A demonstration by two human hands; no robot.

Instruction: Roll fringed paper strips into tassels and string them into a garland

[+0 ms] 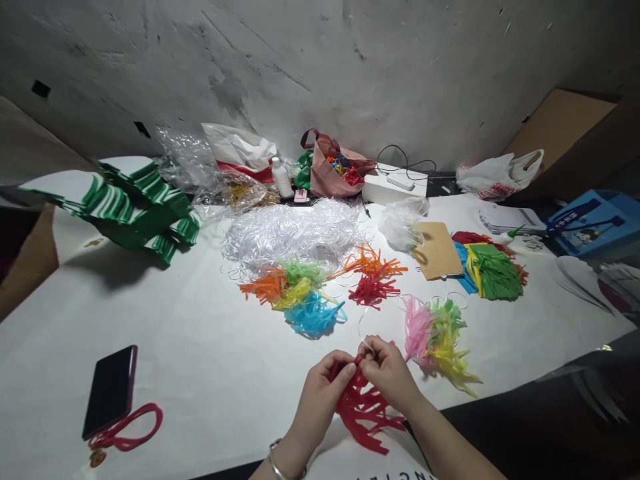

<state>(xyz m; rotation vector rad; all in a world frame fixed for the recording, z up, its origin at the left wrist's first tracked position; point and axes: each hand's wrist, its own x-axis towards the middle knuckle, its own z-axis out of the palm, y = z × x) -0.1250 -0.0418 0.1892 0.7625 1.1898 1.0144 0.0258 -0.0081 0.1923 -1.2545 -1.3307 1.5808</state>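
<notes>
A red fringed tassel (pixel 364 413) is hanging at the table's (pixel 215 373) near edge, the left hand (pixel 323 393) gripping its top, the right hand (pixel 389 375) pinching a thin white string (pixel 361 327) there. A pink tassel (pixel 418 327) is lying right; clear strands (pixel 295 230) are lying far.

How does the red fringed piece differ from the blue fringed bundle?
The red fringed piece is in the left hand and right hand; the blue fringed bundle lies on the table.
The red piece's strips trail toward the person; the blue bundle's sit bunched against the yellow bundle.
Both are cut into narrow strips.
</notes>
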